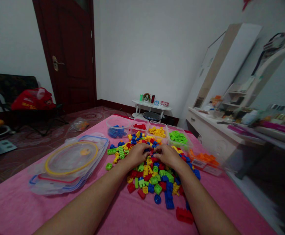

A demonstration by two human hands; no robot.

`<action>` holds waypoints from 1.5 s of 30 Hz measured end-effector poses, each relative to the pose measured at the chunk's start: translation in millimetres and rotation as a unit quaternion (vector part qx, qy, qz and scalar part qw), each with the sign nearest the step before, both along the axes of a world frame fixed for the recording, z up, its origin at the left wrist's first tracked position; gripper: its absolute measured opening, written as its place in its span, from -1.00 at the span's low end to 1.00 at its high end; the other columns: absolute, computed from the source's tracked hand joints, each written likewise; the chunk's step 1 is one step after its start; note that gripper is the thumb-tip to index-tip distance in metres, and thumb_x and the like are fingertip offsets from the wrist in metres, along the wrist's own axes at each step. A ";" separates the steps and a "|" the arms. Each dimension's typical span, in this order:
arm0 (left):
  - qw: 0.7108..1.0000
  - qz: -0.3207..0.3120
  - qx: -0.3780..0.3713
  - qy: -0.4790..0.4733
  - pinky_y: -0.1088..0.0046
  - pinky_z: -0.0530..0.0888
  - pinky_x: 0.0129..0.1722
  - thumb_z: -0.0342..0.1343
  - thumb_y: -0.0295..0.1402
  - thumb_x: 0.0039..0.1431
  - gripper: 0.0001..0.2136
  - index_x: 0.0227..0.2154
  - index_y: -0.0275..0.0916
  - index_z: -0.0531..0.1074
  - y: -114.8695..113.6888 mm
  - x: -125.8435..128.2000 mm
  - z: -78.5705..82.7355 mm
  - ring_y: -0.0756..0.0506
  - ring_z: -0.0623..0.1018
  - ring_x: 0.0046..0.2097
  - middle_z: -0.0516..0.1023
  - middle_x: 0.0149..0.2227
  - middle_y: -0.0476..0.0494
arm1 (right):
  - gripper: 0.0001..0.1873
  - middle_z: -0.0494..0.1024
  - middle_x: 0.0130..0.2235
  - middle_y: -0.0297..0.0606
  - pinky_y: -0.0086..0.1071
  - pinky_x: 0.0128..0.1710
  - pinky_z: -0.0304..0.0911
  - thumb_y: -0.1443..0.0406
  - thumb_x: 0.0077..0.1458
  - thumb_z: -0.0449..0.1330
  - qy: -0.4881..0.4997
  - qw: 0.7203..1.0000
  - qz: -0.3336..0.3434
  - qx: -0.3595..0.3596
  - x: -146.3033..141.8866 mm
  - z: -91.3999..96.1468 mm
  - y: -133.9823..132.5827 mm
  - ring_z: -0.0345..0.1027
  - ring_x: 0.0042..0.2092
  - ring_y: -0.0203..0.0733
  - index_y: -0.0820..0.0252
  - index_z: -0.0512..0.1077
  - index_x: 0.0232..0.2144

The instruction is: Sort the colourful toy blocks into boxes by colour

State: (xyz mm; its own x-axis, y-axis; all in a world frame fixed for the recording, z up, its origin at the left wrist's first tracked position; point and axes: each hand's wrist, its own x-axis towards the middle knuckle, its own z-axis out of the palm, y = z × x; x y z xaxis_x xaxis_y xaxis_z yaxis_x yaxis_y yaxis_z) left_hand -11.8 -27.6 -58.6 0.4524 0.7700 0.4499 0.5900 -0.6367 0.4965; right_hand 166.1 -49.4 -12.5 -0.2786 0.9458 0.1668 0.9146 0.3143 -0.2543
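A mixed heap of toy building bricks point(154, 179) in red, blue, yellow and green lies on the pink cloth in front of me. Over its middle, my left hand point(138, 154) bends inward, thumb and fingers apart among the bricks. Facing it from the other side, my right hand point(168, 155) has curved fingers with a gap between thumb and forefinger. Only a narrow space separates the fingertips of both hands, with small bricks beneath. No brick shows plainly in either grasp; some fingertips are hard to make out.
Behind the heap stand clear tubs of blue bricks point(117, 131), red bricks point(139, 126), yellow bricks point(157, 132) and green bricks point(178, 137). Orange bricks point(206, 159) fill a tub at right. Stacked clear lids point(71, 160) lie left. A white dresser point(213, 127) stands beyond the right edge.
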 end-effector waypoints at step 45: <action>0.574 -0.102 -0.583 -0.566 0.69 0.37 -0.64 0.06 -0.26 0.16 -0.77 -0.30 -0.37 0.37 -12.4 13.0 42.6 0.06 0.47 -0.51 0.43 -0.47 -0.11 | -0.62 0.43 -0.55 -0.36 -0.45 -0.53 0.15 0.17 -0.15 0.26 0.331 0.938 0.014 0.101 -17.9 12.8 -0.5 0.24 -0.55 -0.32 0.26 0.48 -0.25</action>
